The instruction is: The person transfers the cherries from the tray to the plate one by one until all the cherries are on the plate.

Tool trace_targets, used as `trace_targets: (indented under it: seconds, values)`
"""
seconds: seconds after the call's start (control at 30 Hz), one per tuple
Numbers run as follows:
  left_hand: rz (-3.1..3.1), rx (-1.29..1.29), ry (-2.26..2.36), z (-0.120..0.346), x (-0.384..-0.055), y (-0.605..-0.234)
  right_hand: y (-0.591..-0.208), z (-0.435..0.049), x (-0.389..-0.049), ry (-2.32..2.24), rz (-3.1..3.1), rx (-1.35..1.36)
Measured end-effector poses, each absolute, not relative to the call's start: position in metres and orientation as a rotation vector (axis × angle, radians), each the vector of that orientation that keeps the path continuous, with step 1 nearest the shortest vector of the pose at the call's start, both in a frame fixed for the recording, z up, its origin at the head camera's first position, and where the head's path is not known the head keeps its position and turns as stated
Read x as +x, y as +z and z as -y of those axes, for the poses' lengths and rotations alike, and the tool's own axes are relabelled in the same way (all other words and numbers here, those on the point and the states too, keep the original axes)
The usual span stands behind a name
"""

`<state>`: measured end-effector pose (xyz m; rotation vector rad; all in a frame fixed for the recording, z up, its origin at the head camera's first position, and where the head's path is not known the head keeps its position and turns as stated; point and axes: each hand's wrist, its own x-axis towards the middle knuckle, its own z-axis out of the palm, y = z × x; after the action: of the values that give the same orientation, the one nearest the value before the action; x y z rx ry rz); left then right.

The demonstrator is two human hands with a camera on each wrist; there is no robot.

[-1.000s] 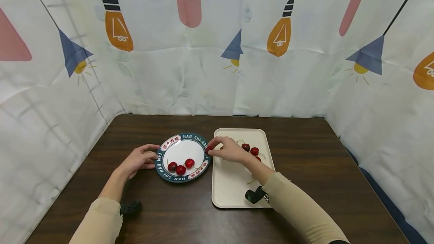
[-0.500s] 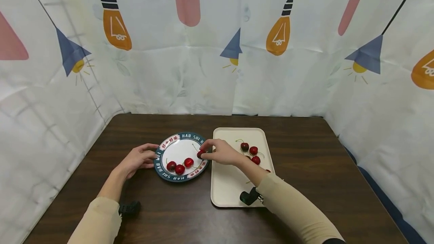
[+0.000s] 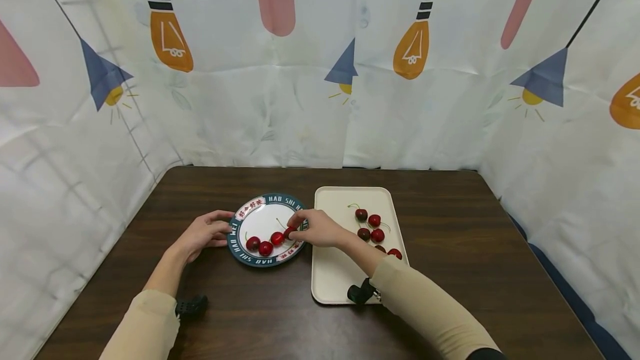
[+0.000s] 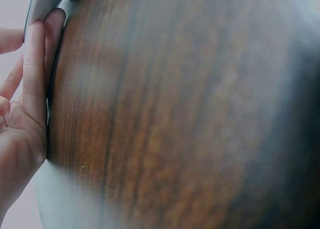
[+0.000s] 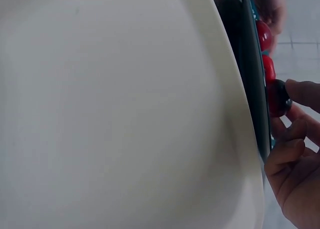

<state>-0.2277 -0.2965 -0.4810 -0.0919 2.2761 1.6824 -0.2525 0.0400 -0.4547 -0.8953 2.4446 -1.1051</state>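
In the head view, my right hand (image 3: pixel 317 229) pinches a dark red cherry (image 3: pixel 289 233) between thumb and fingertips, low over the right part of a round plate (image 3: pixel 260 221) with a white middle and teal lettered rim. In the right wrist view this cherry (image 5: pixel 277 99) is right beside another red cherry (image 5: pixel 269 68). A group of three cherries (image 3: pixel 265 248) lies at the plate's near side, stems on. My left hand (image 3: pixel 207 232) rests at the plate's left rim, fingers extended; the left wrist view has its fingers (image 4: pixel 34 64) touching the plate's edge (image 4: pixel 47 1).
A cream rectangular tray (image 3: pixel 332 276) lies just right of the plate, with several stemmed cherries (image 3: pixel 377 235) on its right side. My right forearm crosses over it. The dark wooden table (image 3: pixel 250 315) runs back to a printed cloth curtain (image 3: pixel 300 115).
My right hand has carried the cherry from the plate's right rim leftward and down to the other cherries. More cherries on the tray show from behind the forearm. The left hand has stayed at the rim.
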Motion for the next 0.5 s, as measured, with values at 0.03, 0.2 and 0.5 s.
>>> trace_targets:
  seconds: [0.03,0.2,0.5]
  values:
    - [-2.276,-0.093,1.682,0.2962,-0.2276,-0.4808,-0.4546,-0.0396,-0.2521,-1.107,-2.445,-0.893]
    - [-2.277,-0.094,1.681,0.2954,-0.2271,-0.4799,-0.4537,-0.038,-0.251,-1.107,-2.44,-0.883]
    - [-2.285,-0.096,1.678,0.2955,-0.2268,-0.4796,-0.4522,-0.0427,-0.2536,-1.12,-2.482,-0.888]
